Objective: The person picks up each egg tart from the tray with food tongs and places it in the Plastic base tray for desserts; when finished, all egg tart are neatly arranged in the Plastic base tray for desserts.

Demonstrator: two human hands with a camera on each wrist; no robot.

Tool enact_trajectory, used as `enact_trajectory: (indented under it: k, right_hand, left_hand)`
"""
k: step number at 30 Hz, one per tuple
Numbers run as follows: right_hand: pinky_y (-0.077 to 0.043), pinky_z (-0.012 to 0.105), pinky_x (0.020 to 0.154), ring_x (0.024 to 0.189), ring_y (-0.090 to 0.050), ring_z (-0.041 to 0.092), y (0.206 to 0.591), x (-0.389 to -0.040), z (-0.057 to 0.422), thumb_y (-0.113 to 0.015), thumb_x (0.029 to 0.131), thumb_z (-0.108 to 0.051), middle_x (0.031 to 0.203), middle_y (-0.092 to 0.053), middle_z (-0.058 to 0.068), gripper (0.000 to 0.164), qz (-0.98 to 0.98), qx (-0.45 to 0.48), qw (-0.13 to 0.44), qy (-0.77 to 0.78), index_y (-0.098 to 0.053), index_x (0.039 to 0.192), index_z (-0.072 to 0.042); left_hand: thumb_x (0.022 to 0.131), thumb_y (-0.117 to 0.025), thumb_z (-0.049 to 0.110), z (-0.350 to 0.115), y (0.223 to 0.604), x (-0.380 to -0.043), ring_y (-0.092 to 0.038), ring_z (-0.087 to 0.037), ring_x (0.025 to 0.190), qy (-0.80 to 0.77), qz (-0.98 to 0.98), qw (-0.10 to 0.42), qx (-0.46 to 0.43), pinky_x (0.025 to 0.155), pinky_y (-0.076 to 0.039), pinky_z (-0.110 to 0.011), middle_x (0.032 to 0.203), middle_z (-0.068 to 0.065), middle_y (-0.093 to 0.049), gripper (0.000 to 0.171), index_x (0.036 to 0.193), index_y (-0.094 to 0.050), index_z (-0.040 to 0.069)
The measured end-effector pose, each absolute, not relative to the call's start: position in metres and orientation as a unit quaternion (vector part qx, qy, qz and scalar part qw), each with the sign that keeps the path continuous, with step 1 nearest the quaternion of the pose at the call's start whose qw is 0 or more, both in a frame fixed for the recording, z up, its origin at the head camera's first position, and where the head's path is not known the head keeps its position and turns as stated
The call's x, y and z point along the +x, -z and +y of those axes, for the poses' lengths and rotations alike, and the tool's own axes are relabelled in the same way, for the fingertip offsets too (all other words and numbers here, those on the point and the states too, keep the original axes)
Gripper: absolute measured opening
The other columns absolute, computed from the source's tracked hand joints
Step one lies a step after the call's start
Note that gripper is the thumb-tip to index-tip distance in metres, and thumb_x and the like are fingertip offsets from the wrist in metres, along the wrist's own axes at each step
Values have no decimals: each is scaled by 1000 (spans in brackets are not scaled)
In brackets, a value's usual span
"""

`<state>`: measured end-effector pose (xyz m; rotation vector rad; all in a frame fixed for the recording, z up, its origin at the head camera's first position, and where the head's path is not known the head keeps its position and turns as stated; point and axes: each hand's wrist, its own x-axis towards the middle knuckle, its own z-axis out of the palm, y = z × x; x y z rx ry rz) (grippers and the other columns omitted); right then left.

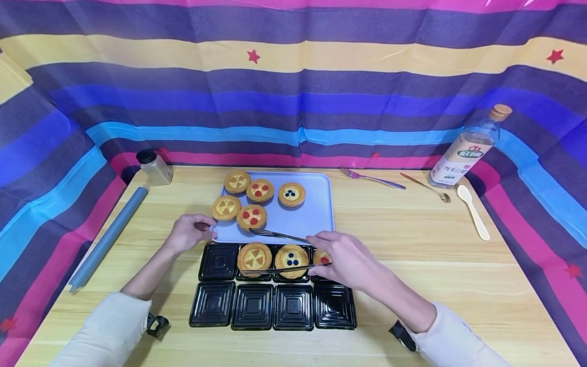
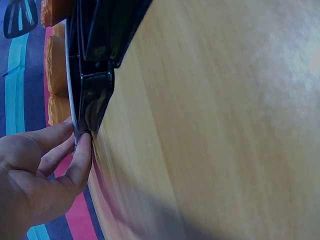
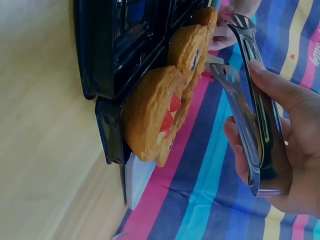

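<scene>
My left hand (image 1: 191,233) pinches the near left corner of a pale blue tray (image 1: 307,227) between thumb and fingers. Several egg tarts stand on that tray: two with pale wedges, two with red berries (image 1: 251,217) and one with blueberries (image 1: 291,194). My right hand (image 1: 346,257) holds metal tongs (image 2: 20,19), their arms spread apart and nothing between the tips. Beneath them, black square plastic boxes (image 1: 212,304) lie in two rows. In the back row sit a wedge-topped tart (image 1: 254,256), a blueberry tart (image 1: 292,255) and a red-berry tart (image 3: 150,112), partly hidden by my right hand.
A black-capped jar (image 1: 157,171) and a long grey-blue roll (image 1: 109,238) lie to the left. On the right are a fork (image 1: 373,179), a thin metal spoon (image 1: 426,187), a cream spoon (image 1: 474,213) and a bottle (image 1: 463,153). Striped cloth (image 1: 302,102) encloses the table's back and sides.
</scene>
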<state>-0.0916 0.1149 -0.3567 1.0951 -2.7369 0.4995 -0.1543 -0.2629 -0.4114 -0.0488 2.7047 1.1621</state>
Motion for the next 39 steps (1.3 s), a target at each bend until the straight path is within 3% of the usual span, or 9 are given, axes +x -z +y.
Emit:
enact_trajectory:
  k: [5,20,39]
  right_hand:
    - [-57,34,79,93,-69,21,352,-97,115,-81,71,-39,113,-69,12,61,-915,358,81,-165,-65,119,-5]
    - [-56,37,81,101,-67,27,356,-123,104,-79,74,-38,115,-68,13,60,-935,310,76,-156,-63,123,-6]
    - [-56,34,76,87,-68,22,370,-141,84,-80,74,-35,106,-70,10,57,-942,298,85,-129,-65,118,-3]
  left_hand:
    - [77,-75,9,-263,411,-155,-59,-14,80,-395,913,97,-16,63,-50,-19,92,-16,-67,33,106,-67,-5]
    - [77,-76,9,-262,411,-155,-61,-16,82,-403,909,102,-15,64,-50,-19,95,-20,-67,35,107,-66,-6]
    - [77,-75,7,-263,412,-154,-61,-15,82,-409,907,103,-17,64,-51,-19,94,-18,-67,33,107,-66,-6]
